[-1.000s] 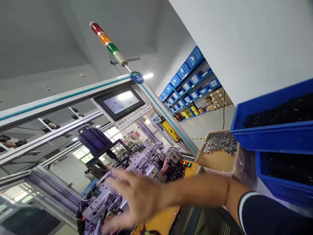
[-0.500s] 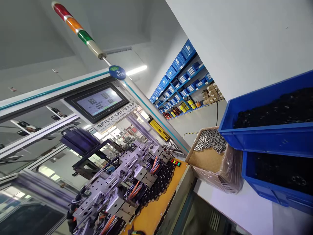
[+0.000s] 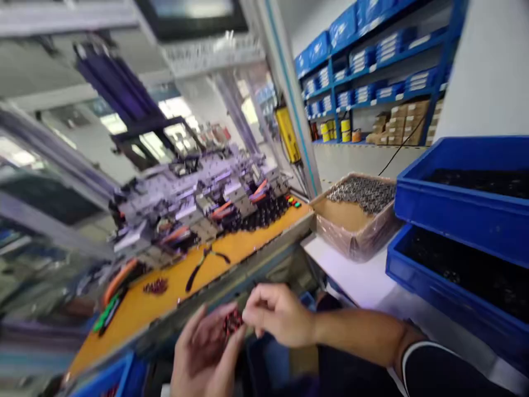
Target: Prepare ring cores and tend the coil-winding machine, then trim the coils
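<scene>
A: Position of your red-and-black piece [image 3: 232,322], relative to the orange worktop [image 3: 243,242]?
B: On the worktop's near side, in your left hand [image 3: 200,353], held between thumb and half-curled fingers.
A: Your right hand [image 3: 283,317]?
B: Same side of the worktop. Thumb and fingertips drawn together at the piece; cannot tell if you're gripping it.
A: Surroundings?
B: On the worktop, pliers-like tool [image 3: 194,278], small red pieces [image 3: 156,286]. To its right, 1 carton [image 3: 356,242], 2 blue bins [image 3: 463,205].

We count one left hand [image 3: 202,358], one right hand [image 3: 285,318], one red-and-black cluster [image 3: 232,322], one pair of pliers [image 3: 206,252] on the desk [image 3: 246,242], one carton [image 3: 351,240] and two stacked blue bins [image 3: 463,211] at right.
</scene>
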A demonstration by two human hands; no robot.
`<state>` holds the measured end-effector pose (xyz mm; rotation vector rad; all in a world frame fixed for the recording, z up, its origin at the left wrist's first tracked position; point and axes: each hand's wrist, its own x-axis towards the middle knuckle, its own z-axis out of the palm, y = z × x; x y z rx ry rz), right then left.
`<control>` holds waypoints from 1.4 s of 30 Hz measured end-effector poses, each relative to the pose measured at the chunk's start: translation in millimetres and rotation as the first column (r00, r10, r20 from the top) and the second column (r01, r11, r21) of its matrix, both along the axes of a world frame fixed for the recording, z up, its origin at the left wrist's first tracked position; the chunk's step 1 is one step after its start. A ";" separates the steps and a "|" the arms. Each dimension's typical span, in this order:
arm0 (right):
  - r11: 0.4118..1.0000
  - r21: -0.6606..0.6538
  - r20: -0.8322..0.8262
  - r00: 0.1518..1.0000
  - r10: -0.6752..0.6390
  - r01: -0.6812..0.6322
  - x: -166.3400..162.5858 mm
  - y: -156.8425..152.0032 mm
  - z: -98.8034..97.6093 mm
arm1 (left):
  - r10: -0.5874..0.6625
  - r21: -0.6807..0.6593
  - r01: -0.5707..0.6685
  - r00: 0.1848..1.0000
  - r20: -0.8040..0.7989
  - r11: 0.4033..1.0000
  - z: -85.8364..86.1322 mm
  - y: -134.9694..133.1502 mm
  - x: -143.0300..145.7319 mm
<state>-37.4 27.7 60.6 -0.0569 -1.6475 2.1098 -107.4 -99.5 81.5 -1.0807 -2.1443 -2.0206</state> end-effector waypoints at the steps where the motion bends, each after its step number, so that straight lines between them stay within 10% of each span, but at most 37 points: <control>1: 1.000 -0.024 -0.002 1.000 -0.003 0.003 0.7 -3.3 0.0 | -0.002 0.055 0.002 1.000 -0.013 0.998 -4.2 -3.4 -0.7; 14: 0.986 0.049 0.074 0.985 0.157 -0.161 -12.1 -45.4 -10.4 | 0.122 0.065 -0.131 0.984 0.133 0.989 -38.8 -84.7 -7.3; 23: 0.913 0.090 0.240 0.898 0.369 -0.399 -34.2 -77.7 -11.3 | -0.041 0.043 0.034 0.980 0.195 0.999 -56.7 -129.5 -11.3; 35: 0.950 0.039 0.335 0.900 0.279 -0.309 -32.9 -64.0 -14.0 | -0.001 0.081 -0.044 0.878 0.478 0.996 -66.1 -123.6 -12.7; 42: 0.881 -0.060 0.315 0.828 0.464 -0.470 -25.0 -69.5 -20.9 | 0.012 0.084 -0.060 0.879 0.476 0.995 -62.7 -121.8 -11.3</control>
